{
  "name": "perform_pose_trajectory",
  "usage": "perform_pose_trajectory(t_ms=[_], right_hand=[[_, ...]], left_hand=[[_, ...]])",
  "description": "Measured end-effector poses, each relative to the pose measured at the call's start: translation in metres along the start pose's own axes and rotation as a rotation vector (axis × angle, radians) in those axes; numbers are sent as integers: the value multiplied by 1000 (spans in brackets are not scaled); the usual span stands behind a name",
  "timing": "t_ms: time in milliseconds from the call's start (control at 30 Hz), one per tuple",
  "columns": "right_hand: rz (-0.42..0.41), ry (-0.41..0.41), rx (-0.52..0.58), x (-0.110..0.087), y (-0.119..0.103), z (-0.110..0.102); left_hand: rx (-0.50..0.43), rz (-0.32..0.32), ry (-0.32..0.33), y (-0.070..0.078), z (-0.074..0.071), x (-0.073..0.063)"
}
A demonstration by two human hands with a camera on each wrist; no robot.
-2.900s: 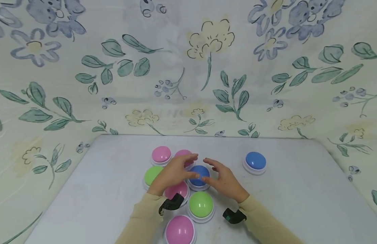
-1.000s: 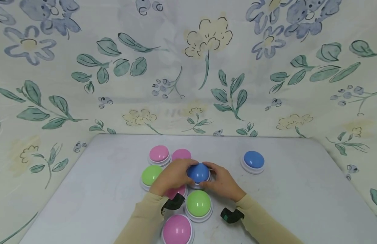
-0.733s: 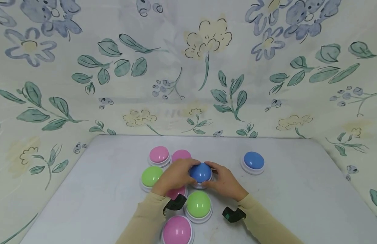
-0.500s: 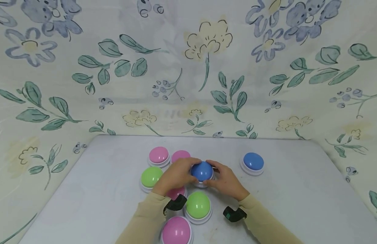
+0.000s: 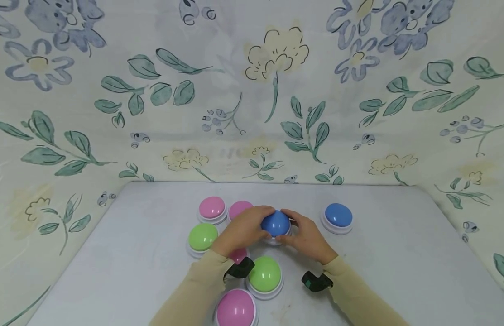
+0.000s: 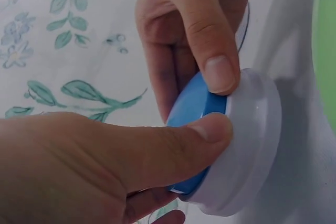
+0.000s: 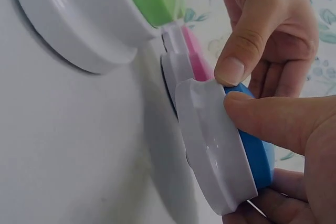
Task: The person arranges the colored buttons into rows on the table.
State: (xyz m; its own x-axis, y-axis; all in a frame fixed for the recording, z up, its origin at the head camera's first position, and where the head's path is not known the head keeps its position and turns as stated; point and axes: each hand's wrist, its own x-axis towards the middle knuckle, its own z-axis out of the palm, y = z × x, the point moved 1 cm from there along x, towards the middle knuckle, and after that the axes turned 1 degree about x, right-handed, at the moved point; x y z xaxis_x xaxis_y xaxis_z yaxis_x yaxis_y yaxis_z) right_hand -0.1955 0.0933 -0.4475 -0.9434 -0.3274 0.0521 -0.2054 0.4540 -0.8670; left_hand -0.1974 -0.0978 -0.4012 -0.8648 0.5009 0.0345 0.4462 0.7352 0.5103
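Observation:
A blue dome push button with a white round base is held between both hands near the middle of the table. My left hand grips its left side, thumb at the near edge and fingers around the far side. From the right, my right hand grips it the same way. Both thumbs press where the blue dome meets the white base in the wrist views. The base looks slightly raised off the table in the right wrist view. Behind my left hand, a pink button is partly covered.
Another blue button stands apart at the right. To the left are a pink button and a green one. Nearer me are a green button, a pink button and a pink one mostly hidden by my left wrist.
Both hands, apart around the blue button at first, closed on its sides. They have since carried it a little away from me and to the right. The other buttons stay in place.

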Motion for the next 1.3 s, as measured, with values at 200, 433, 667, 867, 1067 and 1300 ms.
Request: perform_pose_trajectory(t_ms=[200, 433, 667, 867, 1067, 1300], right_hand=[[-24, 14, 14, 0, 1, -6], [-118, 21, -3, 1, 5, -15], [-122, 25, 3, 4, 5, -27], [-107, 48, -10, 5, 5, -35], [-99, 79, -23, 6, 9, -41], [-67, 83, -5, 7, 13, -48]], left_hand=[[30, 2, -12, 5, 1, 8], [54, 37, -6, 11, 2, 17], [41, 30, -6, 17, 2, 29], [65, 41, 3, 22, 3, 39], [69, 38, 2, 25, 5, 48], [78, 47, 2, 29, 7, 56]])
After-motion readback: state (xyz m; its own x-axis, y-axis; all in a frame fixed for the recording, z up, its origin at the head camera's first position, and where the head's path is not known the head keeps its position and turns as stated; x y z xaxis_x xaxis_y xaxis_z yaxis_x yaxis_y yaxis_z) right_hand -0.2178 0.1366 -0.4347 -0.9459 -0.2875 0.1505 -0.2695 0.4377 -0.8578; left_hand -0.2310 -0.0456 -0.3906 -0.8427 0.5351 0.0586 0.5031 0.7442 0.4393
